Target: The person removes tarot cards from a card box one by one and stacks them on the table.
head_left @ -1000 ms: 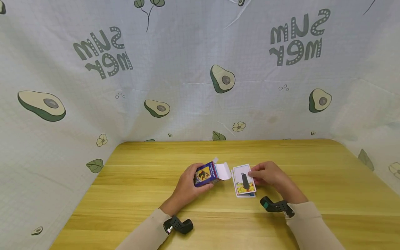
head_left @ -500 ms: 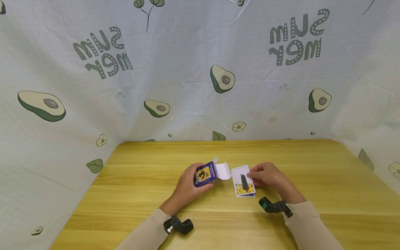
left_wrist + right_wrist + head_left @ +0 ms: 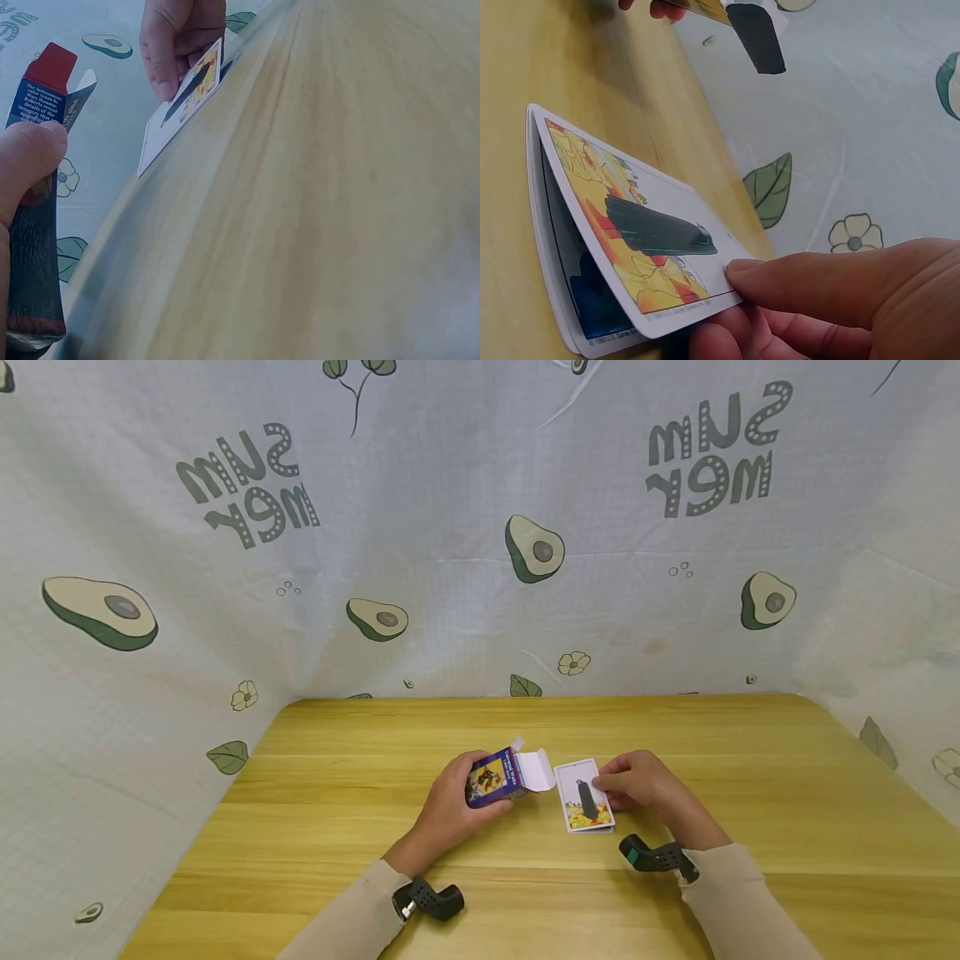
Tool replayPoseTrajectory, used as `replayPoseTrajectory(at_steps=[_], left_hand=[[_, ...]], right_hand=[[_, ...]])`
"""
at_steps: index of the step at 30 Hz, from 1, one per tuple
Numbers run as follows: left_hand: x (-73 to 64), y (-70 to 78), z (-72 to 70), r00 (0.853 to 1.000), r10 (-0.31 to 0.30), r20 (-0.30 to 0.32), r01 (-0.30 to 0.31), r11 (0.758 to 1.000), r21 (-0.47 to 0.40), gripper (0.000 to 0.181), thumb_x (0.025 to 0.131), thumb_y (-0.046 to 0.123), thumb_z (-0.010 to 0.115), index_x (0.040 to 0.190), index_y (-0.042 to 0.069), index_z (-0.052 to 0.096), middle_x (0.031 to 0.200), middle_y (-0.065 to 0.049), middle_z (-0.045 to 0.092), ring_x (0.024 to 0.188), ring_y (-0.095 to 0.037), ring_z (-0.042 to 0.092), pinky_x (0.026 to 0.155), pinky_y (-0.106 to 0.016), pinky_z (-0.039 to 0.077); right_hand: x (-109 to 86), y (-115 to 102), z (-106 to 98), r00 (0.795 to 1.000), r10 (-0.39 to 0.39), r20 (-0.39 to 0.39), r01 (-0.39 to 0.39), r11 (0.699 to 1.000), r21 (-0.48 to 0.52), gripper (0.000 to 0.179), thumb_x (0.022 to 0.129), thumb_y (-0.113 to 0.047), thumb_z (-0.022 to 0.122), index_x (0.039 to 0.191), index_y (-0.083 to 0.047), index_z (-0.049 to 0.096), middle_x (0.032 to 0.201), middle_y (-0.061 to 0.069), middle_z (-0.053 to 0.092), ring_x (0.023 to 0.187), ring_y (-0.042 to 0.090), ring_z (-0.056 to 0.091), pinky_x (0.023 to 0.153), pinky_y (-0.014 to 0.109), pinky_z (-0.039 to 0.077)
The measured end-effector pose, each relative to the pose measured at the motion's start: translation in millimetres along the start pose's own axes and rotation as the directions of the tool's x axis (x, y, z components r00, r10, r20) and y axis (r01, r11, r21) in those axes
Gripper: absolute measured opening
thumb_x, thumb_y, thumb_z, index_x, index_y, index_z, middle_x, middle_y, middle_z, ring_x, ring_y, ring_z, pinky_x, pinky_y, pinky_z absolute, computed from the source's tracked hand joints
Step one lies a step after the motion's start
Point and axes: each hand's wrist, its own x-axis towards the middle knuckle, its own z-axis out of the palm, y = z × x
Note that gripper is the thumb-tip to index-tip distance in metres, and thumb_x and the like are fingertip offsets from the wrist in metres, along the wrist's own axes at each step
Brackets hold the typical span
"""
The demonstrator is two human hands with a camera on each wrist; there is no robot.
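Observation:
My left hand (image 3: 453, 797) grips a purple tarot card box (image 3: 491, 778), its thumb along the near side and its fingers around the far side. The box's white end flap (image 3: 536, 771) hangs open toward the cards. My right hand (image 3: 641, 781) pinches the right edge of a tarot card (image 3: 583, 795) showing a dark cloaked figure over yellow ground. In the right wrist view the thumb (image 3: 780, 281) lies on the card's face, with curled fingers beneath. Under this card, slightly splayed from it, shows another card with dark blue art (image 3: 592, 300).
The wooden table (image 3: 525, 902) stretches around both hands. Behind it hangs a pale cloth (image 3: 450, 485) printed with avocados, leaves and lettering. Each wrist carries a black camera mount, one of them the left mount (image 3: 429, 900).
The top card has slid slightly toward me and now covers more of the card below. My right hand has shifted a little left with it. The left hand and box stay put.

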Motion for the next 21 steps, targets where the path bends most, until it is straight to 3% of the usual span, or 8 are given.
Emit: replayPoseTrajectory(at_steps=[21], left_hand=[[0.3,0.0,0.0,1.0,0.006,0.001,-0.006,1.0,-0.002,0.071,0.077,0.038,0.081,0.133,0.01,0.049,0.124,-0.003,0.057,0.105,-0.014,0.053,0.088,-0.034,0.047]], right_hand=[[-0.4,1.2,8.0,0.997,-0.033,-0.072,0.023,0.989,-0.143,0.02,0.086,-0.011,0.071,0.095,0.004,0.062,0.081,0.012,0.058,0.065,0.019,0.054,0.057,0.025,0.05]])
